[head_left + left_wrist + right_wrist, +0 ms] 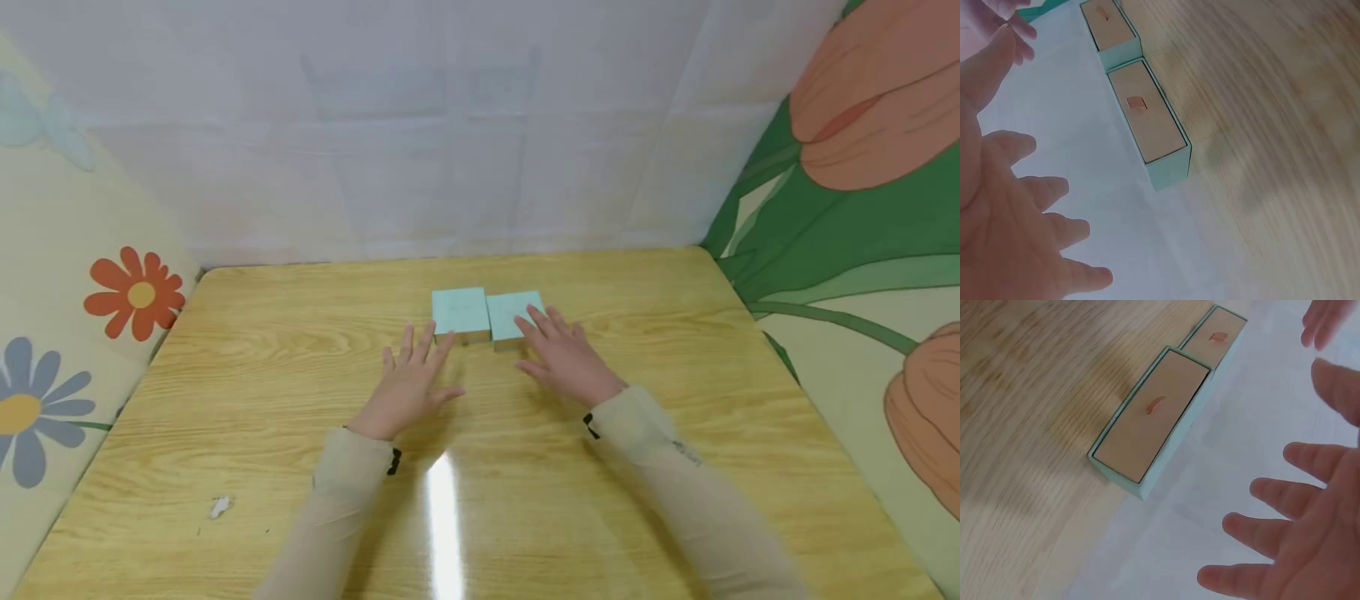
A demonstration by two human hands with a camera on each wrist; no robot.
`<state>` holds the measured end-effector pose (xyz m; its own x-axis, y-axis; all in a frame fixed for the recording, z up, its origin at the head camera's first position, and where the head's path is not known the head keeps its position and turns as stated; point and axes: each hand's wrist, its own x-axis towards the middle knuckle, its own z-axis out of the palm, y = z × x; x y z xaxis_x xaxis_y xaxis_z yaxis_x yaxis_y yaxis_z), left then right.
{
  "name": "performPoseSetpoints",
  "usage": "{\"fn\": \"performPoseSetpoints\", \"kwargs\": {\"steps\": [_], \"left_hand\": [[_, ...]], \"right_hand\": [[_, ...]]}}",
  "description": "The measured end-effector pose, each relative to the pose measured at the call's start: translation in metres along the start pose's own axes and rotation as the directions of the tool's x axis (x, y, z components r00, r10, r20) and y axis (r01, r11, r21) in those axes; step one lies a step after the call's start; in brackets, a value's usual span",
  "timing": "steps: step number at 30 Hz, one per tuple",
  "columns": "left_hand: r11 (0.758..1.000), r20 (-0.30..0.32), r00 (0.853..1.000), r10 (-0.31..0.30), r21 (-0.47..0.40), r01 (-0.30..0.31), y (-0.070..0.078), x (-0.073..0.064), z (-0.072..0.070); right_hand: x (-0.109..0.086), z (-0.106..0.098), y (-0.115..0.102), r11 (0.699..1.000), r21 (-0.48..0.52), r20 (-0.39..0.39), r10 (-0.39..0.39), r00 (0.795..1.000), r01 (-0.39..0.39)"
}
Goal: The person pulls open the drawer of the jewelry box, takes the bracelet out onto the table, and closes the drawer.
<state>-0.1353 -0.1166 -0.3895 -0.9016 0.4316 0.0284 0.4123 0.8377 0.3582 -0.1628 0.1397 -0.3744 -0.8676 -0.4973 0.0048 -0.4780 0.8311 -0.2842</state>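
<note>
Two small mint-green drawer boxes stand side by side on the wooden table, the left box (460, 310) set slightly farther back than the right box (504, 315). Each has a tan drawer front with a small orange-brown pull tab, as the left box's front (1150, 122) and the right box's front (1147, 419) show; both drawers sit closed. My left hand (405, 387) hovers before the left box, fingers spread, holding nothing. Over the near right side of the right box is my right hand (566, 354), fingers spread too. Both wrist views show a gap between hand and boxes.
The wood-grain table (262, 375) runs back to a white cloth (450, 150). A small white scrap (220, 506) lies at the table's near left. Flower-printed panels flank both sides, with an orange flower (135, 293) on the left one.
</note>
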Motion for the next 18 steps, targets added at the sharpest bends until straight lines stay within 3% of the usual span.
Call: {"fn": "performPoseSetpoints", "kwargs": {"steps": [7, 10, 14, 18], "left_hand": [[0.999, -0.021, 0.999, 0.042, -0.004, -0.042, -0.006, 0.011, -0.004], [0.996, -0.012, 0.999, 0.034, -0.08, -0.035, -0.009, 0.016, -0.007], [0.988, 0.003, 1.0, 0.008, -0.154, -0.007, -0.015, 0.024, -0.008], [0.993, 0.013, 0.999, 0.038, -0.112, -0.036, -0.024, 0.032, -0.009]], "right_hand": [[0.001, 0.002, -0.007, 0.992, 0.123, -0.139, 0.032, 0.99, -0.015], [0.002, 0.002, -0.014, 0.977, 0.212, -0.171, 0.069, 0.983, -0.031], [0.003, 0.002, -0.025, 0.932, 0.353, -0.184, 0.154, 0.971, -0.08], [0.007, 0.006, -0.036, 0.869, 0.474, -0.162, 0.243, 0.956, -0.141]]}}
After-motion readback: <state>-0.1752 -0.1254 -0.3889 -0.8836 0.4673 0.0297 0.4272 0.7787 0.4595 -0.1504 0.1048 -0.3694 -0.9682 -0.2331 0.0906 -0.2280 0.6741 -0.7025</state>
